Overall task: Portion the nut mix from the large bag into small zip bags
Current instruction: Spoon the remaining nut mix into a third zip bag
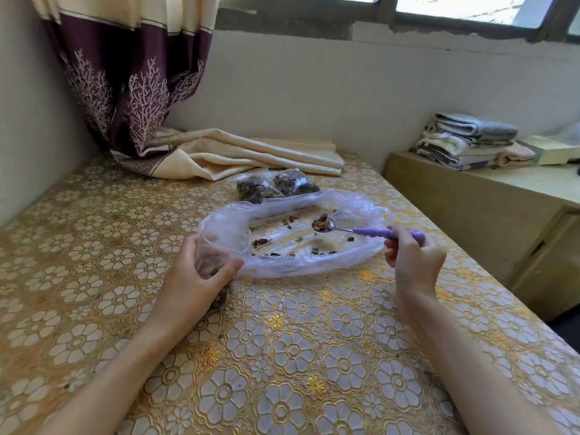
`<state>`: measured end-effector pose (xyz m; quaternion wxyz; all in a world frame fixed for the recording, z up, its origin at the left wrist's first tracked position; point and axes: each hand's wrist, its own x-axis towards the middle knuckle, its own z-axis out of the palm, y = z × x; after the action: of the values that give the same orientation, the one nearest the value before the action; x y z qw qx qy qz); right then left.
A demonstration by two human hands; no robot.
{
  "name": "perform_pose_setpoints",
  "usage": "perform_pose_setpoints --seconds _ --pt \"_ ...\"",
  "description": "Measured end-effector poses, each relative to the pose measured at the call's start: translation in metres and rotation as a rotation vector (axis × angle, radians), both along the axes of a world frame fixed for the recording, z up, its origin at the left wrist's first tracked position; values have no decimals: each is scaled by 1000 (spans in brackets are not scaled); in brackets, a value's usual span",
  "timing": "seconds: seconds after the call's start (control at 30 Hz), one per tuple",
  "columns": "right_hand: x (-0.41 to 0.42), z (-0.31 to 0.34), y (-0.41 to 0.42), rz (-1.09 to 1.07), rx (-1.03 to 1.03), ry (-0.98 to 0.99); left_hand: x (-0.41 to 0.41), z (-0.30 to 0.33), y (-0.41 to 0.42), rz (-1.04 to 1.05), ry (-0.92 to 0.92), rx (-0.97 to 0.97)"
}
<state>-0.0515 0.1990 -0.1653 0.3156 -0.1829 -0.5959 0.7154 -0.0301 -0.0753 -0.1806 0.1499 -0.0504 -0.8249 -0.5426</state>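
Observation:
The large clear plastic bag (pixel 351 255) lies spread open on the table, with scattered nuts inside. My left hand (pixel 194 274) grips a small zip bag (pixel 210 262) partly filled with nut mix, upright at the large bag's left end. My right hand (pixel 411 255) holds a purple-handled spoon (pixel 370 231). Its metal bowl, heaped with nuts, hovers over the large bag's far right part. Two filled small zip bags (pixel 276 185) lie just behind the large bag.
A flower-patterned yellow tablecloth (pixel 282 356) covers the table. A purple and cream curtain (pixel 219 152) drapes onto its far left corner. At the right stands a lower cabinet (pixel 502 215) with folded towels (pixel 470 142) on top. Walls close in at left and back.

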Motion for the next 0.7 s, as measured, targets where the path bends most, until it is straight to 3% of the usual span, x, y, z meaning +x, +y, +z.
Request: perform_pose_setpoints --seconds 0.2,0.4,0.57,0.7 --pt "18 24 -34 337 -107 211 1 1 1 1 3 -6" --pt "35 34 -55 577 57 318 1 2 0 1 -2 -13" --pt "40 38 -63 718 316 366 2 2 0 11 -10 21" --pt "35 40 -59 780 377 391 0 1 -1 24 -1 21"
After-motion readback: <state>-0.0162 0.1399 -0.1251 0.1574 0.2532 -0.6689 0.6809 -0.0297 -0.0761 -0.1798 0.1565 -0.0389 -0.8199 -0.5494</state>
